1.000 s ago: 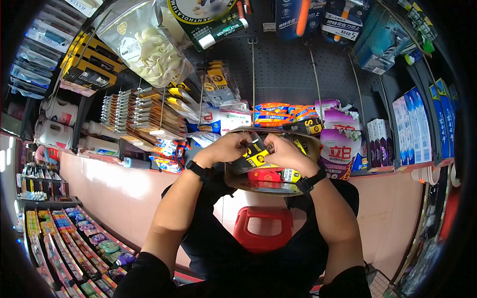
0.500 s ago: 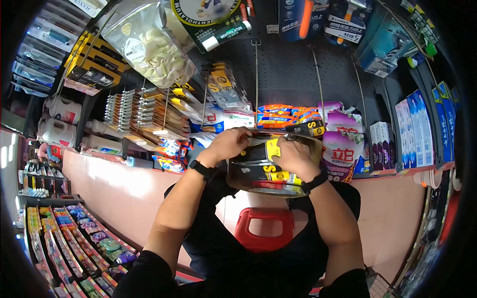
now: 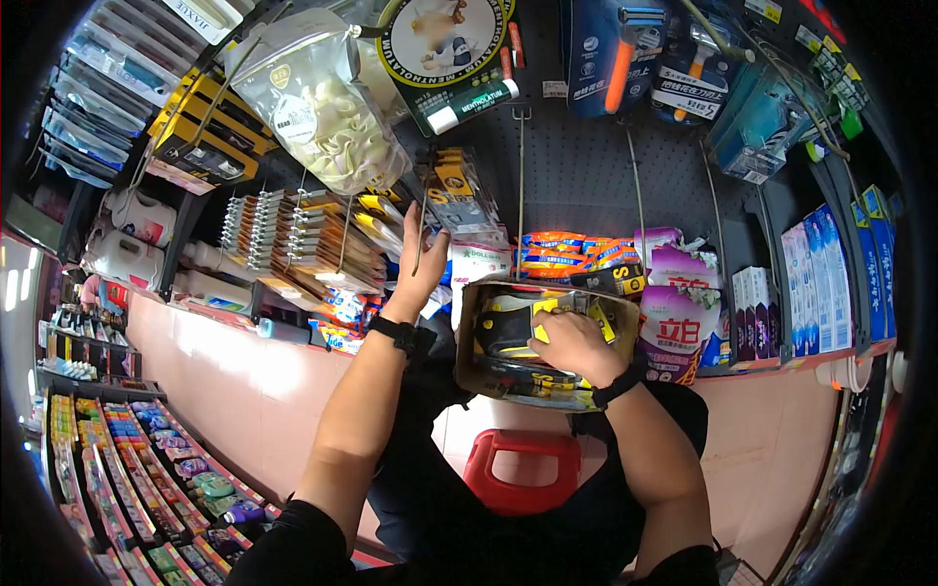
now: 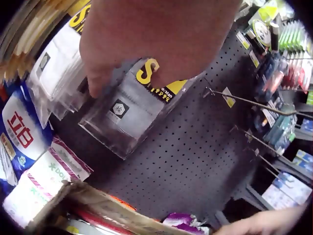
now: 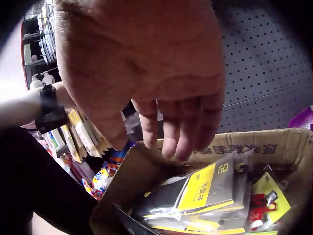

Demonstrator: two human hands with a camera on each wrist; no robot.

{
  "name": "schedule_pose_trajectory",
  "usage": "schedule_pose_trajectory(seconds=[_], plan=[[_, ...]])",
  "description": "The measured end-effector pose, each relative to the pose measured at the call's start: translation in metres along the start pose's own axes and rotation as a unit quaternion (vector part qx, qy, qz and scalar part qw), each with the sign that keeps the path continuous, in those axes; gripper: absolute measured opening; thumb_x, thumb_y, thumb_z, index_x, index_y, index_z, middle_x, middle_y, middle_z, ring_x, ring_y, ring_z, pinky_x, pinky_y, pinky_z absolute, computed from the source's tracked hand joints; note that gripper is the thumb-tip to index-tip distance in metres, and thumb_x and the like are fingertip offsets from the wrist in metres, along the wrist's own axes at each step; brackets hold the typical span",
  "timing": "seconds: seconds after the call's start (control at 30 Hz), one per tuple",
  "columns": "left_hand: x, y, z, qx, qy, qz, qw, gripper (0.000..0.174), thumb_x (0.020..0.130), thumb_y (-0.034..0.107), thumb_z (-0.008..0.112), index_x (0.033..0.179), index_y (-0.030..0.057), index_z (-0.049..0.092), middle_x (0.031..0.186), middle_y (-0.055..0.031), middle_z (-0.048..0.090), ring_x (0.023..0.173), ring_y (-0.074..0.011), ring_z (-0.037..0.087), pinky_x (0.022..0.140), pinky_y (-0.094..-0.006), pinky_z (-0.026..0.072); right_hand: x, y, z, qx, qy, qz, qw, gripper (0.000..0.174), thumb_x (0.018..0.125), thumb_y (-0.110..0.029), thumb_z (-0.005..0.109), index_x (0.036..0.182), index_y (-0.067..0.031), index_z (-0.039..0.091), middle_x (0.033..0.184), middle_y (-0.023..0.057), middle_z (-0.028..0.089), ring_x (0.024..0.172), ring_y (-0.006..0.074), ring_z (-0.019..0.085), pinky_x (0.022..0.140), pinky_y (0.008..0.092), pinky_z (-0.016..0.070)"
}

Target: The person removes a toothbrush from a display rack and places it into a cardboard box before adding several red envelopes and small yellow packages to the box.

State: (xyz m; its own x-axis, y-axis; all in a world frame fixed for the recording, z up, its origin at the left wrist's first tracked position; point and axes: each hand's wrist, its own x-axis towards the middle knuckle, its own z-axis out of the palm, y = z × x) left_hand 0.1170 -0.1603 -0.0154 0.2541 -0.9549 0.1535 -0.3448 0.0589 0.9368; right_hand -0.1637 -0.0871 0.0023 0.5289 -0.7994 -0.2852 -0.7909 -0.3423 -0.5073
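My left hand (image 3: 420, 269) is raised beside the hanging packets (image 3: 457, 186), fingers and thumb apart. In the left wrist view the hand (image 4: 156, 39) partly covers a clear packet with a yellow S label (image 4: 134, 110); whether it touches the packet is unclear. An open cardboard box (image 3: 467, 337) holds black and yellow packets (image 3: 506, 327). Over them, inside the box opening, is my right hand (image 3: 576, 347). The right wrist view shows that hand (image 5: 146, 73) with loosely extended fingers above the clear-wrapped packets (image 5: 195, 191); contact cannot be told.
Brown packets (image 3: 303, 234) hang at the left, with a bag of pale puffs (image 3: 332, 127) above. Purple detergent bags (image 3: 674, 327) stand right of the box. Metal hooks project from the pegboard (image 3: 576, 166). A red stool (image 3: 523, 488) is below.
My left hand has left the box edge and moved up and left to the hanging packets, its fingers spreading. My right hand remains at the box. The head view has shifted slightly.
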Motion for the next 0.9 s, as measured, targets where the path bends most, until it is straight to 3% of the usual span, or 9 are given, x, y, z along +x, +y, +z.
schedule_pose_trajectory(seconds=[0.1,0.2,0.33,0.53,0.6,0.7,0.83,0.9], plan=[[0.004,0.012,0.005,-0.038,-0.005,-0.001,0.999,0.072,0.095,0.014,0.058,0.154,0.0063,0.018,0.153,-0.0225,0.035,0.133,-0.0299,0.044,0.108,-0.0372,0.0383,0.002,-0.002,0.002,0.011,0.009,-0.014,1.000,0.034,0.088,-0.029,0.064,0.114,-0.0063,0.065,0.103,0.0169,0.071,0.101,0.0355,0.067,0.087,0.0488,0.0516],[0.003,0.041,0.005,-0.075,-0.048,-0.043,0.995,0.072,0.094,0.011,0.059,0.153,0.0037,0.017,0.151,-0.0216,0.037,0.133,-0.0288,0.044,0.108,-0.0361,0.0370,0.002,-0.007,-0.001,0.024,0.021,-0.023,0.999,0.033,0.088,-0.028,0.064,0.113,-0.0060,0.065,0.101,0.0175,0.071,0.100,0.0357,0.067,0.087,0.0486,0.0517],[0.013,0.034,0.005,-0.058,-0.049,-0.027,0.997,0.073,0.094,0.009,0.059,0.153,0.0036,0.017,0.152,-0.0215,0.036,0.135,-0.0294,0.042,0.110,-0.0354,0.0347,0.003,-0.007,0.000,0.044,0.031,-0.034,0.998,0.032,0.088,-0.031,0.065,0.111,-0.0083,0.066,0.103,0.0164,0.070,0.098,0.0371,0.066,0.086,0.0482,0.0521],[0.012,0.034,0.013,-0.139,-0.035,-0.032,0.989,0.073,0.092,0.009,0.061,0.152,0.0048,0.021,0.152,-0.0204,0.037,0.139,-0.0282,0.037,0.114,-0.0349,0.0276,0.001,-0.006,0.000,0.053,0.037,-0.043,0.997,0.032,0.089,-0.030,0.064,0.112,-0.0080,0.066,0.102,0.0168,0.070,0.098,0.0375,0.066,0.087,0.0488,0.0518],[0.012,0.036,0.013,-0.107,-0.038,-0.051,0.992,0.078,0.092,0.013,0.065,0.155,0.0064,0.019,0.158,-0.0180,0.027,0.144,-0.0298,0.031,0.114,-0.0398,0.0311,0.000,-0.007,-0.002,0.054,0.039,-0.047,0.997,0.032,0.089,-0.030,0.064,0.112,-0.0079,0.066,0.102,0.0168,0.070,0.097,0.0375,0.067,0.087,0.0487,0.0518],[0.015,0.032,0.012,-0.114,-0.067,-0.016,0.991,0.078,0.090,0.011,0.066,0.153,0.0047,0.021,0.153,-0.0178,0.034,0.141,-0.0301,0.033,0.116,-0.0379,0.0257,-0.001,-0.010,-0.005,0.056,0.031,-0.039,0.997,0.032,0.089,-0.029,0.064,0.112,-0.0080,0.066,0.101,0.0170,0.071,0.097,0.0371,0.067,0.087,0.0485,0.0519],[0.019,0.025,0.017,-0.102,-0.029,-0.020,0.994,0.074,0.088,0.015,0.070,0.147,0.0021,0.028,0.147,-0.0184,0.041,0.138,-0.0292,0.037,0.113,-0.0363,0.0280,-0.001,-0.009,-0.004,0.068,0.036,-0.045,0.996,0.031,0.089,-0.028,0.064,0.112,-0.0076,0.065,0.100,0.0175,0.070,0.098,0.0369,0.067,0.086,0.0485,0.0521],[0.021,0.029,0.020,-0.090,-0.029,-0.045,0.995,0.060,0.090,0.017,0.072,0.136,0.0003,0.038,0.133,-0.0142,0.049,0.124,-0.0231,0.047,0.101,-0.0349,0.0419,-0.001,-0.009,-0.004,0.069,0.036,-0.046,0.996,0.031,0.089,-0.027,0.064,0.112,-0.0074,0.065,0.100,0.0178,0.070,0.098,0.0370,0.067,0.086,0.0485,0.0521]])
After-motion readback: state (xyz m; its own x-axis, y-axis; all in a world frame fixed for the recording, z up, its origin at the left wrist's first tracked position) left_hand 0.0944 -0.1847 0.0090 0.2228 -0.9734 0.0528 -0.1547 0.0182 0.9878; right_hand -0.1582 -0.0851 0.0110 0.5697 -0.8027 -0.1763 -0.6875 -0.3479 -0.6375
